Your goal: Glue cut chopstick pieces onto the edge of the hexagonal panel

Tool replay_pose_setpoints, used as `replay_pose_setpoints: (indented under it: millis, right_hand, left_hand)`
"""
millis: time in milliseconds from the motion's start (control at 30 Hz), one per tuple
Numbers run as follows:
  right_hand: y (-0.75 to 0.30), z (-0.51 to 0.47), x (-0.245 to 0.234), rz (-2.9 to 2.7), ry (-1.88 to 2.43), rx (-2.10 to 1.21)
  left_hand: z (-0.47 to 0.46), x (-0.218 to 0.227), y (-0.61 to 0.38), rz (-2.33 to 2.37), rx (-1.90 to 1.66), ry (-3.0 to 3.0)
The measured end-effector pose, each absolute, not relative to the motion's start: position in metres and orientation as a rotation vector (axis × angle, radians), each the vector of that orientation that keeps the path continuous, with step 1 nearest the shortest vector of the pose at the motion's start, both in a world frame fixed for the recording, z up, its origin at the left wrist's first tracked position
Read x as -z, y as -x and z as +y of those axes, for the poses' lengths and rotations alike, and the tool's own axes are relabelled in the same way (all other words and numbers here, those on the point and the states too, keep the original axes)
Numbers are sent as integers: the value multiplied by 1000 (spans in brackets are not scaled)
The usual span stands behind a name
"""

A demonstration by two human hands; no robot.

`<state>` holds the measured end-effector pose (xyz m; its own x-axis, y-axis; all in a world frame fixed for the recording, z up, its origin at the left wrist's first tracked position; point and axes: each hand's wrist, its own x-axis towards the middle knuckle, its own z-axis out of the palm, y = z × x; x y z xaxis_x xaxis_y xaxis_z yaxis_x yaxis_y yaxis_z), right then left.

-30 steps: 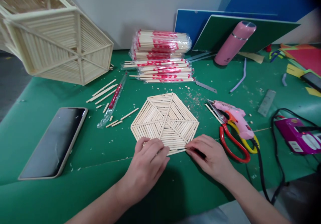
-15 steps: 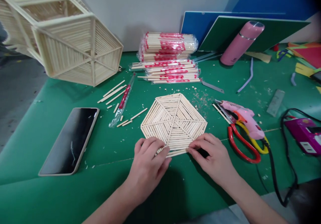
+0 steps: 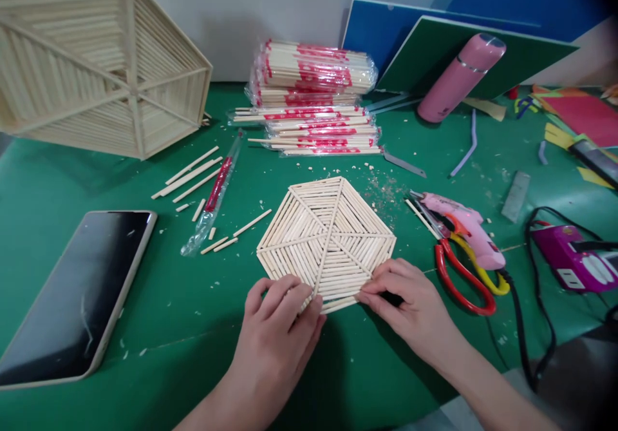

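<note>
A hexagonal panel (image 3: 333, 234) of pale chopstick pieces lies flat on the green table, with spokes meeting at its middle. Along its near edge runs a single chopstick piece (image 3: 339, 305), slightly askew from the rows. My right hand (image 3: 405, 299) pinches the right end of that piece between thumb and fingertips, by the panel's near right corner. Curled over the near left corner, my left hand (image 3: 282, 321) is closed around the piece's other end, which its fingers hide.
Scissors (image 3: 463, 279) and a pink glue gun (image 3: 463, 225) lie to the right. Wrapped chopsticks (image 3: 313, 70) are piled behind; a pink bottle (image 3: 461, 80) leans against boards. At left are a phone (image 3: 72, 296), loose sticks (image 3: 190, 176) and a large stick structure (image 3: 87, 64).
The view has shifted, so the phone and stick structure appear nearer and further left. Both hands keep nearly the same hold at the panel's near edge.
</note>
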<state>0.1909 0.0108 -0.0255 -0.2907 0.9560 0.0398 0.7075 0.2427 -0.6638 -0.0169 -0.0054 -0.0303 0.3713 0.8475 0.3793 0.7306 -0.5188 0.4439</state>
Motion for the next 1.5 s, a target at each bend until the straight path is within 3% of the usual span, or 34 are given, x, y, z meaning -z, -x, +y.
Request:
replay_pose_setpoints:
  millis: [700, 967, 1500]
  right_hand:
    - [-191, 12, 27, -2165, 1474, -682]
    - [-189, 10, 28, -2062, 1524, -722]
    - [-190, 10, 27, -2082, 1507, -727]
  left_hand:
    - [-8, 36, 17, 1434, -877, -2415]
    - [-12, 35, 19, 1398, -741, -2713]
    - [-13, 30, 22, 1375, -690, -2585]
